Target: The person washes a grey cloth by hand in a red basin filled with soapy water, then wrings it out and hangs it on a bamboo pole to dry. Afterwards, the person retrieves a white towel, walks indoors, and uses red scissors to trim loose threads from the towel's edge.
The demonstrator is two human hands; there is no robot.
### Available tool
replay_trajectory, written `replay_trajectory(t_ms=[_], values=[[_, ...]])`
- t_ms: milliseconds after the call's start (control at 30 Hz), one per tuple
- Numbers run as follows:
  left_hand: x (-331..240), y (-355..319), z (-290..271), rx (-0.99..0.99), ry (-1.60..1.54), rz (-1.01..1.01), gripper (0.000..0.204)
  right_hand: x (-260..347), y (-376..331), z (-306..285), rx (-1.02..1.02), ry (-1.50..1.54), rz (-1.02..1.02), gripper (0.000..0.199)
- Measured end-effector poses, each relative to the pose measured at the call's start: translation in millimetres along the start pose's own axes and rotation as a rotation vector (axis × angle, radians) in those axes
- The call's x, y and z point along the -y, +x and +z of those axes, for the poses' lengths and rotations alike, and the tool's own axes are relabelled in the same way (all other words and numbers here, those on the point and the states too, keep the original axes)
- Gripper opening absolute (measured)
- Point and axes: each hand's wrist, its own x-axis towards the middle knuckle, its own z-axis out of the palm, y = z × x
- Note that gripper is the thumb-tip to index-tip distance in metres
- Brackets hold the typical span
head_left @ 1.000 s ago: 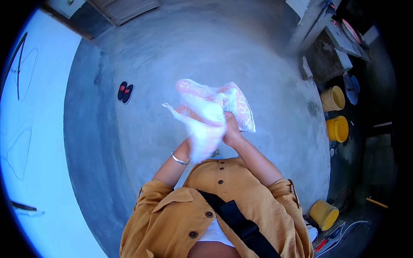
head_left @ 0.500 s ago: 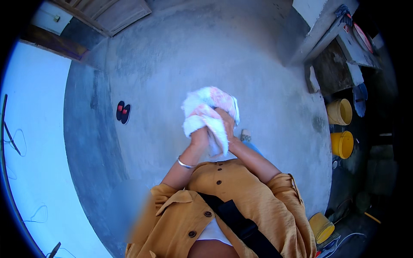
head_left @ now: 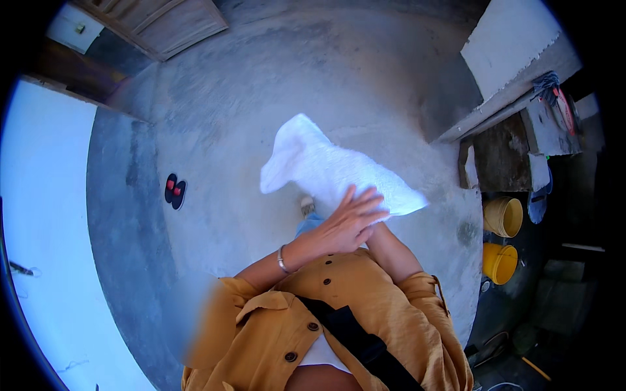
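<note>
A white fluffy towel (head_left: pixel 339 166) is spread out in the air in front of me, its far left corner raised and its right corner pointing out to the right. My left hand (head_left: pixel 355 215), with a silver bangle on the wrist, lies across the towel's near edge with fingers spread. Beneath it, my right hand (head_left: pixel 374 234) is mostly covered by the left hand and the towel; its fingers are hidden.
Below is a grey concrete floor (head_left: pixel 222 143). Dark slippers (head_left: pixel 175 191) with red marks lie at the left. Yellow buckets (head_left: pixel 500 264) stand at the right near a concrete counter (head_left: pixel 499 156). A wooden door (head_left: pixel 176 29) is at the far left.
The bunched towel has opened out and now shows its plain white side. My left hand has moved right, over the right hand, and its fingers have spread.
</note>
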Motion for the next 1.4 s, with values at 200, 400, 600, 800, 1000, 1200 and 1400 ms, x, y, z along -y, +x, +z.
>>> replay_trajectory(t_ms=[200,400,600,800,1000,1200,1400], values=[[112.5,3.2,-91.4,0.03,-0.384,-0.196,0.029,12.4,143.3,-62.3,0.079,-0.429,-0.045,0.028],[231.1,60.9,-191.6,-0.498,-0.572,-0.392,0.031,-80.5,242.4,-16.4,-0.366,0.418,-0.054,0.034],[299.1,141.1,-235.2,-0.53,-0.518,-0.37,0.042,-69.8,289.1,-41.3,-0.306,0.481,0.121,0.038],[352.2,247.6,-264.3,-0.47,-0.952,-0.563,0.028,-142.9,376.9,-81.4,-0.147,0.627,0.244,0.042],[393.7,381.2,-299.6,-0.621,-0.884,-0.466,0.028,-225.9,470.8,-153.3,-0.186,0.394,0.154,0.044],[412.9,505.7,-320.2,-0.725,-0.894,-0.402,0.031,-307.4,553.5,-221.1,-0.352,-0.166,0.013,0.046],[464.6,593.7,-320.5,-0.632,-0.76,-0.433,0.033,-357.5,615.7,-253.5,-0.424,-0.37,-0.015,0.048]])
